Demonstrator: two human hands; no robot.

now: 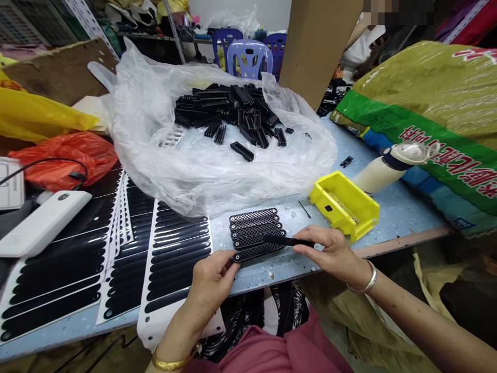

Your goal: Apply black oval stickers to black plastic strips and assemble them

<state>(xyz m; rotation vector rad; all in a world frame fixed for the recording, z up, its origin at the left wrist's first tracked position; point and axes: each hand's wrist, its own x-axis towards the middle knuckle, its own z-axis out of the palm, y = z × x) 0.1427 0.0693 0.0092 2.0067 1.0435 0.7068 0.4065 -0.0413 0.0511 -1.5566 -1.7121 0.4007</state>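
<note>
My left hand (215,272) pinches the left end of the nearest of several black mesh-patterned strips (259,252), which lie side by side on the blue table. Between the thumb and fingers of my right hand (328,249) is a thin black strip (285,240), probably a sticker. Its free end reaches left over the mesh-patterned strips; whether it touches them I cannot tell. Sheets of long black stickers (176,254) on white backing lie left of my left hand. Just beyond my right hand stands a yellow plastic bin (344,204) with small metal bits inside.
A heap of black plastic parts (233,106) lies on a large clear plastic bag (186,181). A cream bottle (382,168) and a big green-and-gold sack (427,103) stand right. A white power bank (46,223) and a red bag (70,158) lie left. Another person is at back right.
</note>
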